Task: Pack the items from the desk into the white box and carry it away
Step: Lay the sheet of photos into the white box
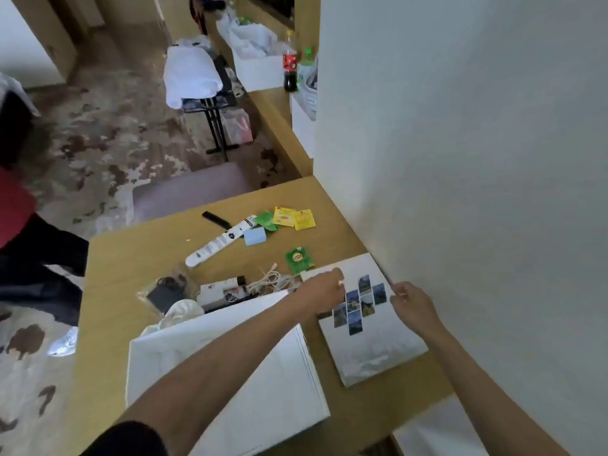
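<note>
A white photo book (375, 343) with small pictures on its cover lies on the wooden desk (131, 258) beside the wall. My left hand (324, 289) holds its far left edge and my right hand (413, 304) holds its far right corner. The open white box (230, 373) stands to the book's left, under my left forearm. Beyond lie a green tea bag (299, 260), yellow tea bags (294, 218), a blue block (255, 235), a white tube (220, 241), a black comb (215, 218), a coiled cable (274, 281), a white bottle (223, 287) and a bagged black item (164, 291).
A white wall (477, 159) runs along the desk's right side. A person in a red top (19, 225) stands at the left edge. A grey seat (190, 192) sits behind the desk. Farther back are a folding rack with white cloth (194, 77) and a cola bottle (290, 65).
</note>
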A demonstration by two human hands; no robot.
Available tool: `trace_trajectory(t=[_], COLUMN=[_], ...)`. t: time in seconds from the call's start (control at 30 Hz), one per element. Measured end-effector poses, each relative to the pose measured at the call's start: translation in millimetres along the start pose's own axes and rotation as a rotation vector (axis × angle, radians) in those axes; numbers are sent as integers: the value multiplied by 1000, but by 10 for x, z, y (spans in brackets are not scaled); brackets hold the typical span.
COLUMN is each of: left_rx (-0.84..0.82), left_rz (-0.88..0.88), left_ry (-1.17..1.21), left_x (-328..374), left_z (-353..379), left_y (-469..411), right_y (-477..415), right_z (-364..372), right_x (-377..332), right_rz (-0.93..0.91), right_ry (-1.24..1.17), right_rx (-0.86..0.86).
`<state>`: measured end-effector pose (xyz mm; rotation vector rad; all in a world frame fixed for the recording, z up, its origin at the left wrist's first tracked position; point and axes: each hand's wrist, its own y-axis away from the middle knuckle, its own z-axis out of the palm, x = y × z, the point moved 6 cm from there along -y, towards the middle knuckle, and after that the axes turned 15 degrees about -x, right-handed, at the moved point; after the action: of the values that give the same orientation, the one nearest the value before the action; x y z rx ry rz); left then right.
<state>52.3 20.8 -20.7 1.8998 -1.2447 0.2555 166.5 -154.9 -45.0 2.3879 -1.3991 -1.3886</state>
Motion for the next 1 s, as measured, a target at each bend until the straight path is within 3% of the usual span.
trace_trajectory(t=[0.1,0.2,0.33,0.47,0.57,0.67,0.8,1.0], left_rx=[-195,-358,-488,-492,-435,-274,38,289], left_rz=[-126,-128,-128,-154,-197,-167,-22,160], left_ry=[-140,-259,-442,-400,-213,34,243,503], left_x=[-8,-48,-136,-184,-237,-249,-181,-84], left_z=[350,667,905,944,819,522,-82,-1019], left_y=[-306,-480,-663,-658,-639,-609,-433,167], right_y=[-148,-225,-313,-308,-264,-195,30,615], right_z=[225,423,481,428,368,185,-270,-968], right_x=[312,523,491,431,298,49,-531,-1477], right_rz=[121,234,257,270,147,-34,-253,-500], right_ry=[140,381,569,552,440,304,250,154], right_rx=[-185,-276,-190,-159,-139,-193,-214,-322])
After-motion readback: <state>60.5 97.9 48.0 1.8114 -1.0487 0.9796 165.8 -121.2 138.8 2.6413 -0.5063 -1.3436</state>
